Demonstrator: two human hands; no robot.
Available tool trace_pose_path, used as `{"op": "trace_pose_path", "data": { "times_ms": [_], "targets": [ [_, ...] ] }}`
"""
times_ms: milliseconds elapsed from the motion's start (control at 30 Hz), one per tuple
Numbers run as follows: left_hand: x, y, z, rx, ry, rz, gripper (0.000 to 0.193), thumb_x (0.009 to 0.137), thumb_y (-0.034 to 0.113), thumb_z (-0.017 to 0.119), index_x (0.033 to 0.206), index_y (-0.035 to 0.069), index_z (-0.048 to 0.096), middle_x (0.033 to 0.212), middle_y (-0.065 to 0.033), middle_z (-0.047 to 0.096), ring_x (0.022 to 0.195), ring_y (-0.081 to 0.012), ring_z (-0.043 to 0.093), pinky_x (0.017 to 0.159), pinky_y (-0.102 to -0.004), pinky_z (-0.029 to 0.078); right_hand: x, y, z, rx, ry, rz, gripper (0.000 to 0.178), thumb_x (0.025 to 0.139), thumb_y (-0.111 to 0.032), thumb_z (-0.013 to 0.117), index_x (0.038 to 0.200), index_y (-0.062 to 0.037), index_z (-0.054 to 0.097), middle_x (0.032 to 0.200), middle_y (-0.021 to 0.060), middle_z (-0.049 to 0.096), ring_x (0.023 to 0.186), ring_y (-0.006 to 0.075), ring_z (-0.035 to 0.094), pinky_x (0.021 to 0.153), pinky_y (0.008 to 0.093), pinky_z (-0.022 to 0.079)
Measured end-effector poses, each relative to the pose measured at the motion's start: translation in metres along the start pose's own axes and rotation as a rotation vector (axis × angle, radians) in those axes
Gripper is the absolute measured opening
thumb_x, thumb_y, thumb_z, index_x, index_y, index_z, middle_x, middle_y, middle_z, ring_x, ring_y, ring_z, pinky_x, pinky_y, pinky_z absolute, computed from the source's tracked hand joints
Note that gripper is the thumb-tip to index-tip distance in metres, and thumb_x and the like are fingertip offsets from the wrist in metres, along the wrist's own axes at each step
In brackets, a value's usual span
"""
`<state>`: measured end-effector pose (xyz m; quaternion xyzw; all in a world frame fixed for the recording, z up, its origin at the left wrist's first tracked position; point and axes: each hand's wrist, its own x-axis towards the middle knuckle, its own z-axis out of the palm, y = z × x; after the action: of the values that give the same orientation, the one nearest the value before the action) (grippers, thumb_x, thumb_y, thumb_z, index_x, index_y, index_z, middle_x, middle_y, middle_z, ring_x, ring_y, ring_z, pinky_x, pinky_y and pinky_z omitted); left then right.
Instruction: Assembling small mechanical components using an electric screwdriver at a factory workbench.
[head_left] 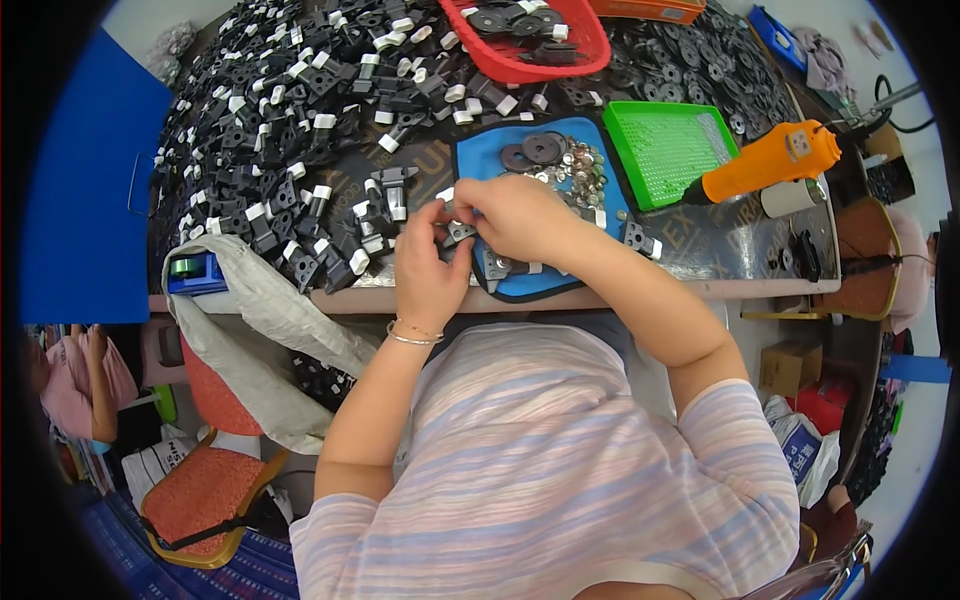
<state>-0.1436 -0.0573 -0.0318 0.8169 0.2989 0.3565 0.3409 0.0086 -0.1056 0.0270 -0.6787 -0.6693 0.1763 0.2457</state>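
Note:
My left hand point(428, 268), a bracelet at its wrist, pinches a small black part with a metal piece point(459, 231) over the near left side of a blue mat point(483, 140). Fingers of my right hand point(518, 214) come down onto the same part from above, bent and pressed together; whatever is between their tips is hidden. Beyond my right hand, small shiny metal pieces point(582, 172) and dark round discs point(544, 148) lie on the mat. Another black part point(498, 268) rests under my right wrist, close to the mat's near edge.
Black parts with white ends point(300, 130) are heaped across the left and back of the table. Toward the back stand a red basket point(500, 66) and a green tray point(640, 150). An orange electric screwdriver point(765, 163) lies at the right. Grey cloth point(262, 310) hangs over the front edge.

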Motion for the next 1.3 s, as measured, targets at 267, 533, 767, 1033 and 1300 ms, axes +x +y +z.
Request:
{"op": "trace_pose_path", "data": {
  "times_ms": [267, 533, 767, 1033, 1300],
  "targets": [
    [0.0, -0.002, -0.001, -0.013, 0.0, 0.001, 0.054, 0.067, 0.004, 0.07, 0.116, 0.002, 0.047, 0.097, -0.008, 0.058, 0.076, -0.0217, 0.054, 0.075, -0.0352, 0.042, -0.004, 0.001, -0.005, 0.028, -0.016, 0.024, 0.007, 0.075, -0.009, 0.059, 0.081, -0.0093, 0.055, 0.072, 0.0113, 0.063, 0.072, 0.0342, 0.061, 0.06, 0.0442, 0.046],
    [0.002, 0.002, 0.0, 0.031, 0.029, 0.041, 0.051, 0.068, 0.004, 0.07, 0.114, 0.003, 0.049, 0.097, -0.0089, 0.057, 0.077, -0.0226, 0.054, 0.075, -0.0346, 0.042, -0.035, 0.049, -0.064, 0.123, 0.2, 0.24, 0.015, 0.075, 0.001, 0.062, 0.079, -0.0033, 0.048, 0.082, 0.0059, 0.067, 0.061, 0.0117, 0.056, 0.059, 0.0258, 0.047],
    [0.0, 0.002, -0.003, 0.069, 0.064, 0.138, 0.048, 0.07, 0.0, 0.063, 0.115, 0.0, 0.048, 0.112, -0.0194, 0.051, 0.104, -0.0364, 0.049, 0.091, -0.0419, 0.039, -0.05, 0.061, -0.052, -0.006, 0.067, 0.261, 0.012, 0.076, -0.001, 0.061, 0.081, -0.0045, 0.051, 0.08, 0.0086, 0.066, 0.075, 0.0249, 0.065, 0.064, 0.0325, 0.05],
    [-0.003, 0.001, -0.002, 0.104, 0.103, 0.238, 0.046, 0.071, 0.003, 0.064, 0.114, -0.001, 0.049, 0.113, -0.0188, 0.052, 0.103, -0.0358, 0.05, 0.09, -0.0416, 0.04, -0.023, 0.068, -0.053, -0.17, 0.002, 0.233, 0.01, 0.074, -0.004, 0.059, 0.082, -0.0075, 0.056, 0.077, 0.0083, 0.065, 0.075, 0.0299, 0.062, 0.063, 0.0391, 0.048],
    [-0.001, 0.001, -0.002, 0.117, 0.09, 0.256, 0.045, 0.071, 0.003, 0.064, 0.113, 0.0, 0.05, 0.112, -0.0176, 0.052, 0.102, -0.0348, 0.051, 0.088, -0.0416, 0.04, -0.013, 0.066, -0.054, -0.114, -0.087, 0.258, 0.016, 0.069, -0.007, 0.068, 0.08, -0.0091, 0.056, 0.073, 0.0067, 0.062, 0.076, 0.0281, 0.061, 0.063, 0.0399, 0.046]
  ]
}}
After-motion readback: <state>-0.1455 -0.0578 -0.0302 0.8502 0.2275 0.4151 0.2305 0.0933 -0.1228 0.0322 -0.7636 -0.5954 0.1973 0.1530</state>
